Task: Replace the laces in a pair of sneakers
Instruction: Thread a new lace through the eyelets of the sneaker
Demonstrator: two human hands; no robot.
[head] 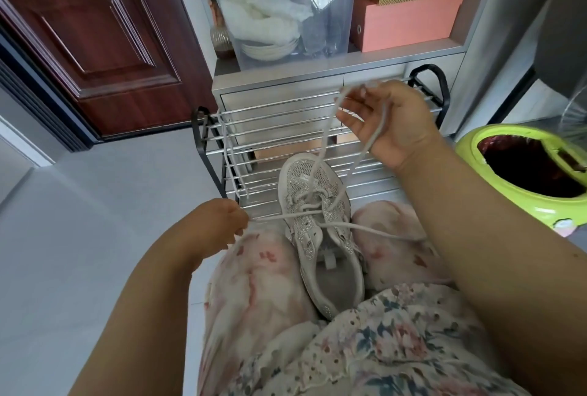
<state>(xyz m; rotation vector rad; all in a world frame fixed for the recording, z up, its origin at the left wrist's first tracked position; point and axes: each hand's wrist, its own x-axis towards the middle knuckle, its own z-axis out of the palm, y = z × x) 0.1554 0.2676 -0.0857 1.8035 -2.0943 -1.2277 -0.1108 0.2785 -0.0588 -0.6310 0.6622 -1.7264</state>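
Right now the sneaker sits wedged between the person's knees, toe toward the far shoe rack. Left hand pinches one lace end, drawn out left; right hand, raised on the far right, has fingers loosely curled round a lace loop. Best to pull both sides evenly, keeping the shoe clamped so it doesn't tip.

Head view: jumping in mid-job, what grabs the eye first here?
The pale sneaker wedged between the person's knees, centre frame, with a white lace running up to the raised right hand. The left hand pinches another stretch of lace out to the left. Behind, a spare lace hangs on the metal shoe rack; a green bin sits far right.
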